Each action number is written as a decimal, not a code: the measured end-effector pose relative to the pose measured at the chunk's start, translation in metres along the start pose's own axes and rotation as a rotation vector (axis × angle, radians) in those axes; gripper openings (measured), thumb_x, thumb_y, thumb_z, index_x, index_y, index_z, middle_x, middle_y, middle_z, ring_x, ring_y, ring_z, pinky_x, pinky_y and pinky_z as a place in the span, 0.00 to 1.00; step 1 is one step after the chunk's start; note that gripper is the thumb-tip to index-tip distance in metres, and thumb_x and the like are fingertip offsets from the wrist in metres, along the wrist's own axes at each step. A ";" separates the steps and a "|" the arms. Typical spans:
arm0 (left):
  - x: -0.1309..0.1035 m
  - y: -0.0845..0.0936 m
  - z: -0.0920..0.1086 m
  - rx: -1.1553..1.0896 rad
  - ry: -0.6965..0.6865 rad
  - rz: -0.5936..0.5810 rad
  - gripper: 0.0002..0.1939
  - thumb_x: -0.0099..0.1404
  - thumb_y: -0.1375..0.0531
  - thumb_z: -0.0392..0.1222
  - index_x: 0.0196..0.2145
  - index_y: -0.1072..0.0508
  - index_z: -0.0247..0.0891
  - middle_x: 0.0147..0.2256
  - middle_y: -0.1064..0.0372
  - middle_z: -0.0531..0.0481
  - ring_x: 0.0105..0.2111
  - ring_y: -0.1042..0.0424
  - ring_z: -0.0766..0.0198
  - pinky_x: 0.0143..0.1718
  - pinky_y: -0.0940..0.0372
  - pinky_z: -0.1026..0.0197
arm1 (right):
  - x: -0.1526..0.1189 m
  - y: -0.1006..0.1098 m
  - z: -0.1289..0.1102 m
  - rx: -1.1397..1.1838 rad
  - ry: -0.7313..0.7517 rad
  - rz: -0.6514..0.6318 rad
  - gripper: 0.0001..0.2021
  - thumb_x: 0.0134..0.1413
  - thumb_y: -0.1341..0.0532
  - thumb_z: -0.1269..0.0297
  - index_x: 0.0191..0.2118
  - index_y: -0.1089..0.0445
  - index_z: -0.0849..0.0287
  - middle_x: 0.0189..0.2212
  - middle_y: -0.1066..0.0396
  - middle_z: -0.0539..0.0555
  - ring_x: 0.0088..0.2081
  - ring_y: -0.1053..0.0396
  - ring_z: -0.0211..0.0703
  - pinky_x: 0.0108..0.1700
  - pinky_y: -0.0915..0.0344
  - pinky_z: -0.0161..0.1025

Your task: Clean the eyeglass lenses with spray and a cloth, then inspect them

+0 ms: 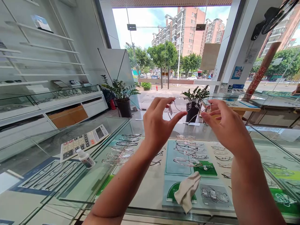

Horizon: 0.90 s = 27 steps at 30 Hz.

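Note:
A pair of thin-rimmed eyeglasses (180, 104) is held up in front of me, above the glass counter, with the doorway behind it. My left hand (159, 120) pinches the left side of the frame between index finger and thumb. On the other side, my right hand (221, 120) grips the right end with thumb and fingers. A small pale tag (170, 110) hangs by the left fingers. Below the hands, a crumpled beige cloth (187, 191) lies on the countertop.
Rows of eyeglasses (189, 148) lie inside the glass display case (145, 204). On the left stand a large calculator (84, 142) and a small white bottle (86, 158). Potted plants (123, 107) flank the glass doorway. A wall fan (269, 22) is at upper right.

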<state>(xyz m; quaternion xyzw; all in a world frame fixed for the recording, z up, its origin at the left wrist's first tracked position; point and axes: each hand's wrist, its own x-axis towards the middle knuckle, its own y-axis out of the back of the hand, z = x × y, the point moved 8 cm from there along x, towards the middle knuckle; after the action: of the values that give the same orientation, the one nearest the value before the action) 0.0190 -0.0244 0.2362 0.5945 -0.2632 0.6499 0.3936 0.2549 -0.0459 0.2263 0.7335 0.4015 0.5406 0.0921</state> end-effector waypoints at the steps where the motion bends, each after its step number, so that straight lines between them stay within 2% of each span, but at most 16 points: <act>1: -0.001 0.000 0.000 -0.003 -0.003 0.012 0.25 0.65 0.25 0.57 0.53 0.21 0.41 0.44 0.20 0.47 0.40 0.20 0.60 0.42 0.27 0.56 | 0.000 0.000 0.001 0.004 -0.004 -0.008 0.30 0.71 0.40 0.36 0.66 0.32 0.52 0.51 0.19 0.63 0.47 0.20 0.60 0.48 0.23 0.57; 6: -0.003 -0.002 0.000 -0.006 0.004 0.040 0.25 0.65 0.25 0.57 0.52 0.22 0.41 0.45 0.19 0.46 0.41 0.20 0.59 0.43 0.27 0.55 | -0.001 0.003 0.001 -0.012 -0.023 -0.014 0.31 0.70 0.40 0.35 0.65 0.31 0.52 0.50 0.19 0.63 0.46 0.20 0.60 0.48 0.24 0.57; 15: -0.006 -0.007 0.000 -0.008 0.002 0.027 0.24 0.65 0.25 0.58 0.52 0.21 0.41 0.45 0.18 0.46 0.39 0.19 0.60 0.41 0.28 0.55 | 0.000 0.004 0.003 -0.023 -0.011 -0.019 0.27 0.72 0.38 0.40 0.65 0.30 0.52 0.50 0.19 0.62 0.46 0.20 0.59 0.47 0.24 0.57; 20: -0.007 -0.007 0.002 -0.016 0.002 0.028 0.23 0.67 0.26 0.58 0.51 0.21 0.41 0.42 0.19 0.48 0.38 0.20 0.61 0.42 0.28 0.55 | 0.001 0.001 0.008 -0.005 -0.008 -0.052 0.29 0.71 0.39 0.38 0.66 0.30 0.52 0.51 0.19 0.63 0.45 0.20 0.59 0.47 0.23 0.56; 24: -0.007 -0.007 0.003 -0.018 0.018 0.011 0.23 0.66 0.26 0.58 0.50 0.21 0.42 0.44 0.19 0.47 0.40 0.21 0.60 0.44 0.27 0.54 | 0.004 -0.006 0.015 0.043 -0.006 -0.124 0.31 0.70 0.40 0.35 0.66 0.30 0.51 0.51 0.20 0.63 0.43 0.20 0.58 0.45 0.22 0.56; 27: -0.007 -0.007 0.005 -0.010 0.007 0.005 0.22 0.66 0.26 0.58 0.51 0.21 0.43 0.45 0.19 0.46 0.42 0.20 0.58 0.45 0.26 0.53 | 0.005 -0.008 0.019 0.057 -0.005 -0.129 0.32 0.69 0.40 0.34 0.66 0.30 0.52 0.50 0.19 0.63 0.43 0.20 0.57 0.44 0.22 0.55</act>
<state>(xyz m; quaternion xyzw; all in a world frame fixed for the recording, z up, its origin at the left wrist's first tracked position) 0.0275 -0.0259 0.2294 0.5896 -0.2664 0.6516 0.3960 0.2676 -0.0315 0.2181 0.7097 0.4629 0.5202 0.1065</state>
